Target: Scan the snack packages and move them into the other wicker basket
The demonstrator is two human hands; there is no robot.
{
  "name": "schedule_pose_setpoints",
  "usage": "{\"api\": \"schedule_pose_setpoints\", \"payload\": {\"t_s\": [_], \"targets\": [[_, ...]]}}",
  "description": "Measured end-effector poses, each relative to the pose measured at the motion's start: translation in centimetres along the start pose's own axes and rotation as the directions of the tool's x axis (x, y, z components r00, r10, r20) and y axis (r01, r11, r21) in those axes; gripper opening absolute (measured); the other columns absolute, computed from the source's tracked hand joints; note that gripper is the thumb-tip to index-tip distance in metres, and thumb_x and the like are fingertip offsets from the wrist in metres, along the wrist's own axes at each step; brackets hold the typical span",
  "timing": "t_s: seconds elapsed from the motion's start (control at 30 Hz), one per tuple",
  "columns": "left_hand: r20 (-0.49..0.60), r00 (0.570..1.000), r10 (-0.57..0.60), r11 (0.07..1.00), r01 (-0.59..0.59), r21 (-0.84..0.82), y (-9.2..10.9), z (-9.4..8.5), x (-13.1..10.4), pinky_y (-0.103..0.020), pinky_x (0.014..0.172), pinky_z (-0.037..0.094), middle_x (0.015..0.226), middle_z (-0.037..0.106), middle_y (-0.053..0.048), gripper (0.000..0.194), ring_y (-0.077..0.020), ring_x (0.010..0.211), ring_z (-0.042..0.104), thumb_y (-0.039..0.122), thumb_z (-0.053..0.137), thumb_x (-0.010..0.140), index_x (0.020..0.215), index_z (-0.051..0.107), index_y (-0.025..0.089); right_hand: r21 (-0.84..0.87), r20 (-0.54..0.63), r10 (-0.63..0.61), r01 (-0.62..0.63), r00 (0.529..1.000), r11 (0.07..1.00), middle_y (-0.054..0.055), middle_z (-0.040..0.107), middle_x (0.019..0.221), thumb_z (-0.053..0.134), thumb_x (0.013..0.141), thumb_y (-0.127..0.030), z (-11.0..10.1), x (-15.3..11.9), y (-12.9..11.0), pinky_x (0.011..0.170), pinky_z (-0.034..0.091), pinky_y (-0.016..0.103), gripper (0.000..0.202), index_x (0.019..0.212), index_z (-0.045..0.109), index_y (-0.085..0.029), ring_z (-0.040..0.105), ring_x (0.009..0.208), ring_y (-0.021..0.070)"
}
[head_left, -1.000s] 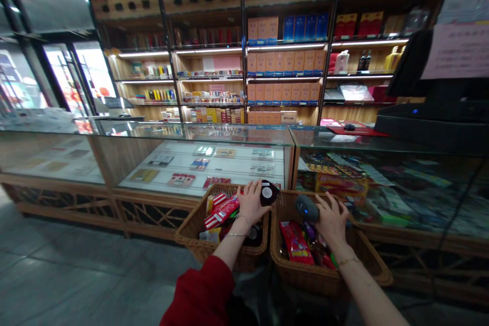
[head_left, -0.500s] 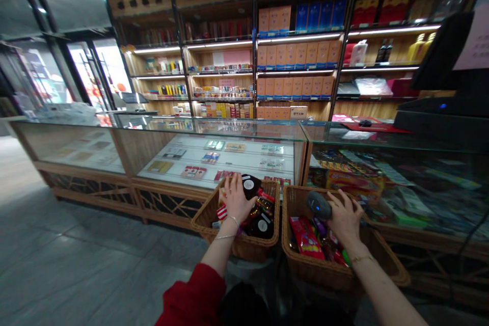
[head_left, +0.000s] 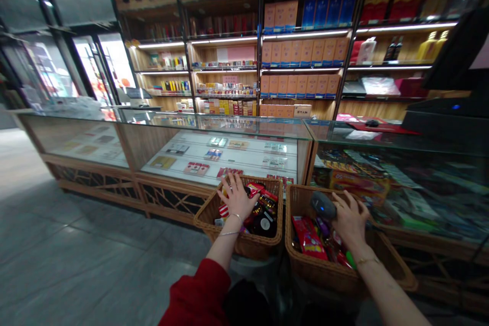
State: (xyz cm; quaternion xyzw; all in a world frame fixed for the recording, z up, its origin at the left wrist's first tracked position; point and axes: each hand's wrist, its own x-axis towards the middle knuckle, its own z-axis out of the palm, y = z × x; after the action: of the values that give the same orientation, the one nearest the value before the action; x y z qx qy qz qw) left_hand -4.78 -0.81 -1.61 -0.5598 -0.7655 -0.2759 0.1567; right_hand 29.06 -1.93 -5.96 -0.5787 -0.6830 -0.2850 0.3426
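I have the left hand over the left wicker basket, palm down, fingers fanned apart, their tips near the far rim. Something dark shows beside that thumb, but the view is poor there, so I can't fairly say whether the fingers are grasping it or only resting on it. To the right of the thumb lie shiny gold-and-dark wrappers, and nearer me than those, a black package with a round white label. A red-and-white striped packet pokes out on the palm's other side.

My right hand has its fingers curled round a grey handheld scanner; the scanner's head juts left of the fingertips, a blue light lit on it. Under those fingers is the right wicker basket, just beside the first 1. In it, below the scanner, I see a red snack packet, and under the wrist, a green item.

Beyond both sets of fingers runs a glass display counter, with a black mouse on top, farther off than the right fingertips.
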Motion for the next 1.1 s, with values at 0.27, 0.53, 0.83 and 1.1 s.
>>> {"api": "schedule_pose_setpoints", "payload": {"t_s": [0.27, 0.53, 0.83, 1.1], "targets": [[0.047, 0.998, 0.035, 0.999, -0.035, -0.005, 1.1, -0.3, 0.1, -0.069, 0.115, 0.006, 0.165, 0.006, -0.019, 0.11, -0.0418, 0.15, -0.005, 0.066, 0.06, 0.075, 0.157, 0.011, 0.01, -0.019, 0.028, 0.046, -0.046, 0.999, 0.999, 0.005, 0.069, 0.124, 0.049, 0.074, -0.014, -0.1, 0.2, -0.2, 0.104, 0.02, 0.049, 0.027, 0.09, 0.069, -0.023, 0.038, 0.134, 0.0262], [0.063, 0.984, 0.164, 0.985, -0.161, -0.056, 4.7, 0.1, -0.1, -0.07, 0.115, 0.005, 0.164, 0.006, -0.022, 0.11, -0.0419, 0.149, -0.012, 0.064, 0.06, 0.075, 0.156, 0.012, 0.006, -0.015, 0.045, 0.134, -0.134, 0.99, 0.991, 0.004, 0.068, 0.128, 0.05, 0.071, -0.012, -1.0, 1.2, -0.4, 0.105, 0.018, 0.049, 0.031, 0.094, 0.069, -0.022, 0.036, 0.134, 0.0257], [0.127, 0.94, 0.317, 0.946, -0.304, -0.111, 10.2, 0.7, -0.9, -0.069, 0.116, 0.003, 0.164, 0.005, -0.022, 0.113, -0.044, 0.149, -0.009, 0.062, 0.065, 0.073, 0.156, 0.014, 0.005, -0.022, 0.045, 0.194, -0.193, 0.98, 0.981, 0.007, 0.066, 0.131, 0.051, 0.073, -0.014, -2.0, 2.1, 1.3, 0.104, 0.016, 0.05, 0.029, 0.095, 0.069, -0.02, 0.032, 0.136, 0.0275], [0.209, 0.848, 0.488, 0.872, -0.464, -0.156, 15.9, 1.8, -2.7, -0.065, 0.118, 0.003, 0.164, 0.008, -0.021, 0.113, -0.0417, 0.15, -0.007, 0.06, 0.067, 0.071, 0.156, 0.015, 0.006, -0.119, 0.083, 0.253, -0.242, 0.964, 0.963, 0.007, 0.064, 0.133, 0.052, 0.075, -0.014, -1.4, 1.4, 5.9, 0.105, 0.013, 0.051, 0.031, 0.099, 0.069, -0.021, 0.028, 0.138, 0.0275]]}}
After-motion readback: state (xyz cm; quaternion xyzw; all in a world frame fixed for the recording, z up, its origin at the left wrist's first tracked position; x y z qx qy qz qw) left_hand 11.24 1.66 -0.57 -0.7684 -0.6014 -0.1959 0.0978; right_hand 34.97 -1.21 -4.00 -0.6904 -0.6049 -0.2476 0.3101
